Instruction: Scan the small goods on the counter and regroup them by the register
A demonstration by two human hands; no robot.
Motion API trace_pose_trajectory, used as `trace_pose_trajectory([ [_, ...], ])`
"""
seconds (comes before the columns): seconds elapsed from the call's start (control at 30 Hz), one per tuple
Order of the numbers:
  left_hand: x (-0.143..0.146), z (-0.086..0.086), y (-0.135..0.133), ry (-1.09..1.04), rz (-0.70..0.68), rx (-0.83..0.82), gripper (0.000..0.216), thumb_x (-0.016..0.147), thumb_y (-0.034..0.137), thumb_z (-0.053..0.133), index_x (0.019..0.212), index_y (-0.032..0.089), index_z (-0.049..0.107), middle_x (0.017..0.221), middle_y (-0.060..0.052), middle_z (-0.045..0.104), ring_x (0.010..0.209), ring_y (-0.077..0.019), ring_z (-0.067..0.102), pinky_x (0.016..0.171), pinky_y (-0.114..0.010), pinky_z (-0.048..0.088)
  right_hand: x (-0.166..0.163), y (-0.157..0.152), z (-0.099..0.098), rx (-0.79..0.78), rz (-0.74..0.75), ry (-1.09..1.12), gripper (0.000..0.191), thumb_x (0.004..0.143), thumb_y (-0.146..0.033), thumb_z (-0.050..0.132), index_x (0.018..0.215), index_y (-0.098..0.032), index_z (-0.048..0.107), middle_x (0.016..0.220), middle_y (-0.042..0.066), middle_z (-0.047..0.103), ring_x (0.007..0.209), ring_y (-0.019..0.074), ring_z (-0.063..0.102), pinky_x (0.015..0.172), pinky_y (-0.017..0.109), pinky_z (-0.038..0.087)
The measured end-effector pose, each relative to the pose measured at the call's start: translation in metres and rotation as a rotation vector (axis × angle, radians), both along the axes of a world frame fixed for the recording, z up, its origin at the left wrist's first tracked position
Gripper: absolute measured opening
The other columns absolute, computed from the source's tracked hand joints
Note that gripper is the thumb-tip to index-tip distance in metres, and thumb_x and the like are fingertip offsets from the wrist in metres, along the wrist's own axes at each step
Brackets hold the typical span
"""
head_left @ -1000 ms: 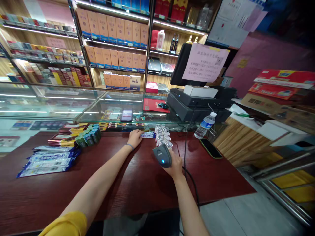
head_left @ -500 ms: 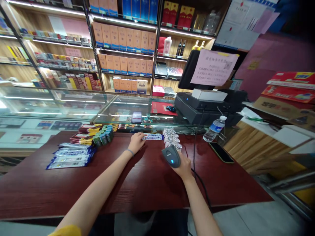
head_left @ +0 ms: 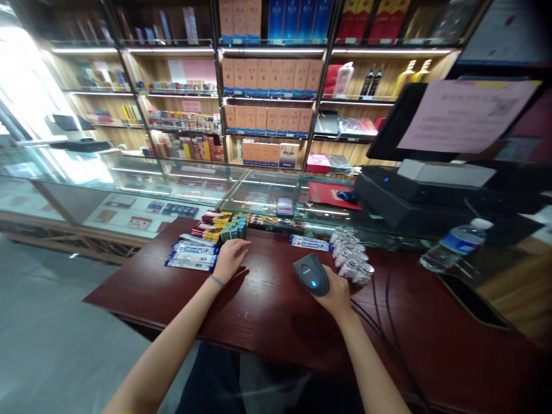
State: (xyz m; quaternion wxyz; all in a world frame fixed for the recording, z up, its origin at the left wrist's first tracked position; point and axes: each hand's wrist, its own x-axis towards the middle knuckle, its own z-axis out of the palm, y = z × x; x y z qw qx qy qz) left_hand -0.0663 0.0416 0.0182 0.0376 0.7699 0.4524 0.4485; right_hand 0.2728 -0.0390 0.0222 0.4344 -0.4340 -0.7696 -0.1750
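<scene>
My right hand [head_left: 337, 293] is wrapped round a dark grey barcode scanner [head_left: 311, 275], which shows a lit blue spot and is held above the table. My left hand [head_left: 232, 259] is empty over the tabletop, fingers apart and pointing right. Just left of it lies a stack of long blue-and-white packets [head_left: 192, 256]. Behind that hand stand small green containers [head_left: 233, 228] beside red-and-yellow packs [head_left: 211, 226]. Farther right, another blue-and-white packet [head_left: 310, 243] lies flat near the table's back edge. It adjoins a cluster of small whitish, shiny-topped containers [head_left: 351, 259].
The dark red table [head_left: 263, 310] meets a glass display counter [head_left: 267, 187] at the back. A water bottle [head_left: 457, 244], a phone [head_left: 472, 300] and black cables [head_left: 390, 339] are on the right. Beyond stand a monitor [head_left: 394, 123] and a mouse [head_left: 346, 196].
My left hand has let go of the blue-and-white packet by the whitish containers and moved left to the packet stack. The scanner stays in my right hand. My view has turned left.
</scene>
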Motion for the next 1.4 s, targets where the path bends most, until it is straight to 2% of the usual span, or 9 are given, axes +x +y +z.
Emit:
trace_pose_trajectory([
  [0.23, -0.088, -0.008, -0.032, 0.055, 0.202, -0.007, 0.025, 0.090, 0.026, 0.056, 0.114, 0.024, 0.066, 0.109, -0.007, 0.069, 0.104, -0.0237, 0.061, 0.094, -0.040, 0.047, -0.047, 0.001, 0.000, 0.021, 0.067, -0.022, 0.035, 0.083, -0.034, 0.058, 0.112, -0.015, 0.056, 0.085, 0.008, 0.072, 0.067, 0.0214, 0.070, 0.061, 0.030, 0.057],
  [0.4, -0.134, -0.024, -0.044, 0.099, 0.340, -0.038, 0.032, 0.086, 0.019, 0.053, 0.116, 0.023, 0.064, 0.113, -0.007, 0.067, 0.109, -0.0251, 0.059, 0.099, -0.042, 0.044, -0.057, -0.001, -0.008, 0.032, 0.110, -0.047, 0.035, 0.081, -0.027, 0.055, 0.113, -0.014, 0.055, 0.088, 0.009, 0.072, 0.071, 0.0220, 0.071, 0.063, 0.031, 0.057],
  [0.6, -0.146, -0.036, -0.043, 0.086, 0.528, -0.083, 0.048, 0.072, 0.009, 0.055, 0.119, 0.021, 0.062, 0.123, -0.011, 0.063, 0.117, -0.0293, 0.054, 0.102, -0.046, 0.042, -0.051, -0.002, -0.021, 0.038, 0.079, -0.064, 0.035, 0.080, -0.025, 0.055, 0.113, -0.015, 0.056, 0.088, 0.009, 0.072, 0.070, 0.0219, 0.071, 0.062, 0.031, 0.057],
  [0.8, -0.140, -0.032, -0.048, 0.110, 0.522, -0.097, 0.031, 0.080, 0.014, 0.056, 0.105, 0.026, 0.070, 0.111, -0.007, 0.069, 0.110, -0.0268, 0.057, 0.102, -0.046, 0.037, -0.047, 0.000, -0.031, -0.020, 0.082, -0.066, 0.036, 0.080, -0.030, 0.057, 0.112, -0.016, 0.059, 0.090, 0.010, 0.073, 0.072, 0.0237, 0.071, 0.066, 0.033, 0.058],
  [0.93, -0.133, -0.023, -0.055, 0.146, 0.536, -0.108, 0.022, 0.084, 0.020, 0.057, 0.100, 0.028, 0.071, 0.101, -0.006, 0.070, 0.105, -0.0268, 0.057, 0.104, -0.049, 0.032, -0.048, -0.002, -0.028, -0.005, 0.089, -0.061, 0.038, 0.081, -0.030, 0.058, 0.115, -0.015, 0.058, 0.093, 0.010, 0.073, 0.073, 0.0232, 0.071, 0.066, 0.033, 0.058],
  [1.07, -0.125, -0.015, -0.059, 0.075, 0.462, -0.089, 0.021, 0.091, 0.032, 0.052, 0.102, 0.025, 0.069, 0.100, -0.009, 0.070, 0.101, -0.0260, 0.060, 0.096, -0.042, 0.041, -0.048, -0.004, -0.021, 0.045, 0.080, -0.072, 0.038, 0.082, -0.033, 0.058, 0.116, -0.014, 0.057, 0.089, 0.010, 0.072, 0.069, 0.0229, 0.071, 0.062, 0.032, 0.057],
  [1.17, -0.109, -0.007, -0.058, -0.128, 0.347, -0.189, 0.025, 0.093, 0.040, 0.050, 0.105, 0.023, 0.065, 0.095, -0.007, 0.070, 0.088, -0.0223, 0.064, 0.084, -0.035, 0.047, -0.047, -0.005, -0.017, 0.059, 0.074, -0.069, 0.037, 0.083, -0.033, 0.057, 0.115, -0.014, 0.056, 0.087, 0.009, 0.072, 0.067, 0.0231, 0.071, 0.060, 0.032, 0.057],
  [1.3, -0.070, 0.010, -0.048, -0.608, 0.014, -0.473, 0.037, 0.091, 0.052, 0.051, 0.108, 0.020, 0.059, 0.078, -0.001, 0.064, 0.057, -0.0130, 0.057, 0.060, -0.028, 0.049, -0.043, -0.005, -0.016, 0.040, 0.052, -0.055, 0.035, 0.082, -0.032, 0.057, 0.113, -0.015, 0.056, 0.086, 0.009, 0.072, 0.068, 0.0231, 0.071, 0.062, 0.032, 0.058],
  [1.4, -0.036, 0.022, -0.037, -0.894, -0.263, -0.648, 0.050, 0.091, 0.057, 0.047, 0.122, 0.019, 0.055, 0.078, -0.001, 0.059, 0.054, -0.0099, 0.049, 0.053, -0.026, 0.046, -0.038, -0.005, -0.017, 0.011, 0.016, -0.031, 0.037, 0.081, -0.034, 0.058, 0.114, -0.016, 0.057, 0.086, 0.009, 0.072, 0.069, 0.0238, 0.071, 0.062, 0.033, 0.057],
])
